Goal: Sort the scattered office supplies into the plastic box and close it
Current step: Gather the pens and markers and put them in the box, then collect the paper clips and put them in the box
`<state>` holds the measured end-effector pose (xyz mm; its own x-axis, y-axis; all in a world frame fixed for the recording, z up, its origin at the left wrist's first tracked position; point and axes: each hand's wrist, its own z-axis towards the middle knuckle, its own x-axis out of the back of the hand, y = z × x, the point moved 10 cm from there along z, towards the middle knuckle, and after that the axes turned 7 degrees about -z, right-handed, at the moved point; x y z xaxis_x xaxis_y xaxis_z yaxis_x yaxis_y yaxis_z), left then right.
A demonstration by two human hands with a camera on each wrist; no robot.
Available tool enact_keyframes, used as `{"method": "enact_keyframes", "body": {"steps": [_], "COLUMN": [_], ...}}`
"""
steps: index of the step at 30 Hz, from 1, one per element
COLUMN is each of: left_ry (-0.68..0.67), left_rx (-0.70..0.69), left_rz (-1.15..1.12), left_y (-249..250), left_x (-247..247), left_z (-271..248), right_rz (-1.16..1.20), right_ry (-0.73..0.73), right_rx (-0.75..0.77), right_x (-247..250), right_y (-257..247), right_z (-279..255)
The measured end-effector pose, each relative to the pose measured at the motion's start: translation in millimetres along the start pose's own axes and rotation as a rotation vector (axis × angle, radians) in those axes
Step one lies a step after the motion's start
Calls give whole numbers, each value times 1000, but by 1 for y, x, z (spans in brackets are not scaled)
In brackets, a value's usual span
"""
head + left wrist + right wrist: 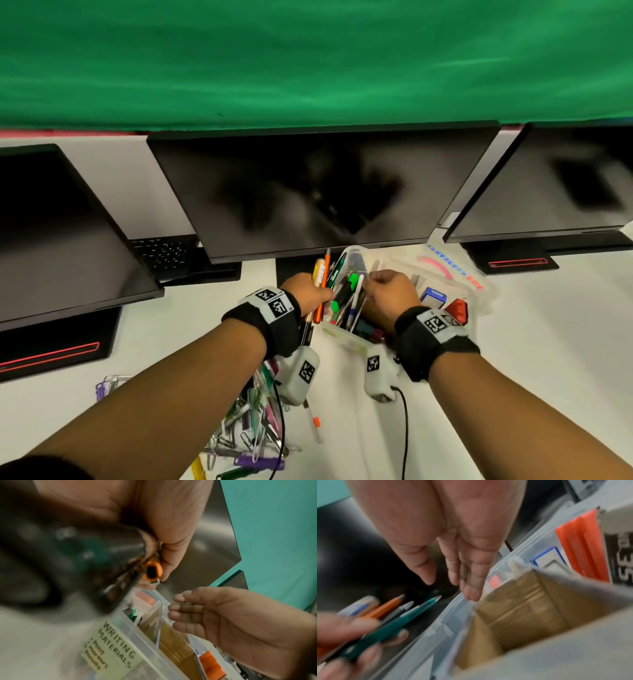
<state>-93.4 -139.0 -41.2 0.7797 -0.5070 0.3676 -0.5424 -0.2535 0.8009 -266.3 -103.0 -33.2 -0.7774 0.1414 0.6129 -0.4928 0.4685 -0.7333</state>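
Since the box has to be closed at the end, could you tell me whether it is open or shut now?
Open. The plastic box shows its pens from above, and its clear lid lies flat behind it.

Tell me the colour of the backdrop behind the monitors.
Green; the cloth backdrop shows best in the head view.

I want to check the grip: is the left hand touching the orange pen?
Touching. Head view shows the left hand gripping a bundle with the orange pen; right wrist view shows fingers curled round it.
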Motion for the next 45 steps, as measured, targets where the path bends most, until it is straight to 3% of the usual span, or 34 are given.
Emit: {"method": "enact_keyframes", "body": {"steps": [6,8,11,17,21,23,24,27,31,33,35,37,39,41,43,45], "left_ry": [26,35,73,85,97,99,90,44,126,159,182,201,153,114,110,104], "left_rx": [46,55,40,-36,-42,-88,-79,-176,-178,-185,-226,-228,-171,-86,11,91], "left_rz": [212,265,330,446,486,409,313,109,34,77,138,188,240,352,444,504], "left_y": [12,15,23,24,9,7,-15,-6,-26,-44,-53,-71,-96,-123,-150,-175], "left_x": [-19,-25,-30,-46,-29,-20,1,14,54,68,77,87,86,85,89,90], "left_z": [22,28,36,43,37,36,25,14,-5,-15,-28,-41,-49,-54,-60,-65], "right_rz": [-577,-735,-845,-848,-850,-838,-835,-806,-776,-699,-579,-514,-528,-648,-890,-1012], "right_ry": [-187,-272,-259,-208,-220,-216,-259,-228,-244,-167,-2,111,98,-113,-314,-414], "right_rx": [444,478,527,578,644,647,669,644,632,631,663,767,906,852,632,463], "right_x": [-23,-39,-46,-47,-61,-62,-86,-77,-86,-86,-76,-77,-98,-136,-168,-181], "right_y": [-2,15,26,26,16,10,1,-4,-9,-17,-33,-55,-71,-60,-23,12], "right_z": [-61,-72,-75,-69,-72,-73,-77,-71,-69,-73,-80,-100,-123,-126,-117,-112]}}
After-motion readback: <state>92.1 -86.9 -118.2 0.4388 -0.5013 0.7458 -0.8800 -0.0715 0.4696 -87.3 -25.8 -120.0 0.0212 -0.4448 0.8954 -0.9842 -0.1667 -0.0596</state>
